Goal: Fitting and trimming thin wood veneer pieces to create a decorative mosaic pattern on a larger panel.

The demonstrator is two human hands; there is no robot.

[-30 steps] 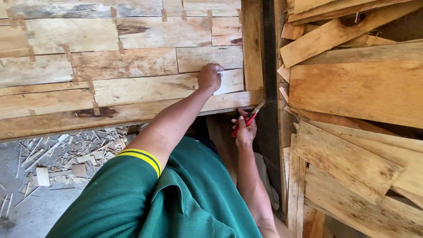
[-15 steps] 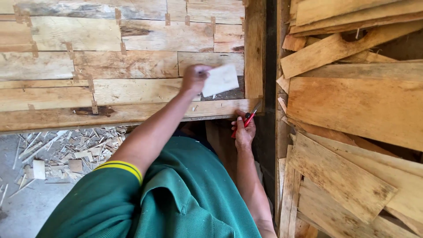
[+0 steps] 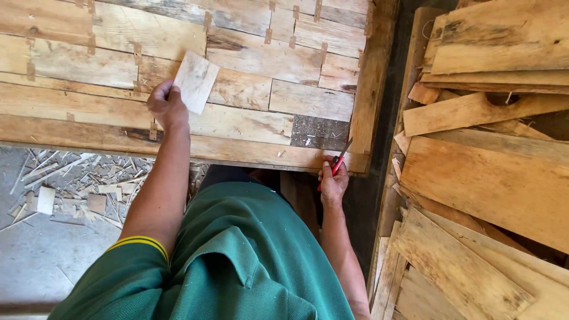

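Fingers of the left hand [image 3: 167,105] pinch a thin pale veneer piece [image 3: 195,81], lifting it tilted just above the patched wooden panel [image 3: 249,53]; fingers of the right hand [image 3: 333,184] curl tight around a red-handled knife [image 3: 338,163] at the panel's near edge, beside a dark bare patch [image 3: 320,131]; stacked veneer sheets [image 3: 492,184] lie to the right; wood scraps [image 3: 77,184] litter the floor.

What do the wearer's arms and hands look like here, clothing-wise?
Both arms are bare below short dark-green sleeves. The left sleeve ends in a yellow cuff band with a dark stripe. The left hand and right hand wear no gloves; no watch or rings show.
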